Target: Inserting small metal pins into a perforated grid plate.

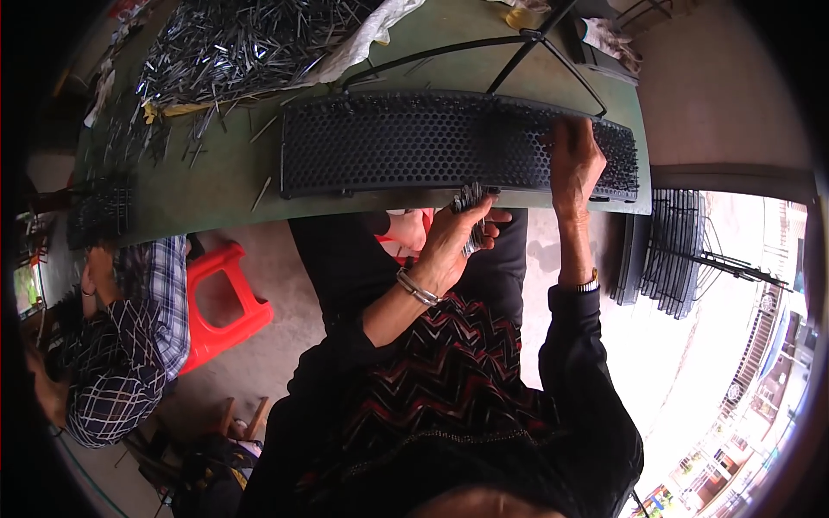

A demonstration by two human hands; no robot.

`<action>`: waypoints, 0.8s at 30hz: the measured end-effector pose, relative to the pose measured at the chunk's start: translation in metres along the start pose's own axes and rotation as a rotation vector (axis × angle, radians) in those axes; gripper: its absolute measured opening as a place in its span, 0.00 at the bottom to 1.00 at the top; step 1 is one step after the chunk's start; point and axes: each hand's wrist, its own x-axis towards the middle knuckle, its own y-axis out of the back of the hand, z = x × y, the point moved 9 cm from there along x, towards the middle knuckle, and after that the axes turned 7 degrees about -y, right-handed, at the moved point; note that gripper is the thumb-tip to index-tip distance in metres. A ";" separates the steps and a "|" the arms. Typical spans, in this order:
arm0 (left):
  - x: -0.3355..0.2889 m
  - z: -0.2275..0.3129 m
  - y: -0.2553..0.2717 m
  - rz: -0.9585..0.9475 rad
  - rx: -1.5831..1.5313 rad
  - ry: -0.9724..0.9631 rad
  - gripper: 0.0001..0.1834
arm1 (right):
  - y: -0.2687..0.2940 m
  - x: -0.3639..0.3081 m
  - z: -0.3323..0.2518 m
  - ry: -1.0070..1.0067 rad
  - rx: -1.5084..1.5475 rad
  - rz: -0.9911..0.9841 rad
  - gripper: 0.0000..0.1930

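A long black perforated rack (389, 147) with rows of round holes lies along the near edge of the green table. Its right end and far side are studded with small dark upright pieces. My left hand (445, 246) is wrapped around a bundle of thin, dark, shiny strips (469, 198), just below the rack's front edge. Over the right part of the rack, my right hand (577, 168) points down with its fingers pressed together. Whatever its fingertips hold, if anything, is hidden behind the hand.
A large heap of loose dark strips (233, 52) lies on sheeting at the back left, with stray strips on the green table (224, 190). Black rods (527, 39) rise behind the rack. Stacked racks (673, 250) stand at right. A person (121, 371) works at left beside a red stool (229, 302).
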 end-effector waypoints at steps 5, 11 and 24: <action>-0.005 0.000 -0.003 0.049 -0.005 0.045 0.13 | 0.002 0.002 0.001 0.040 -0.080 -0.003 0.05; -0.004 -0.004 -0.001 -0.008 -0.028 0.043 0.10 | 0.001 0.004 -0.001 -0.052 -0.115 -0.082 0.05; -0.010 0.000 -0.004 -0.043 0.020 -0.059 0.10 | -0.001 -0.013 0.001 0.162 -0.325 0.052 0.07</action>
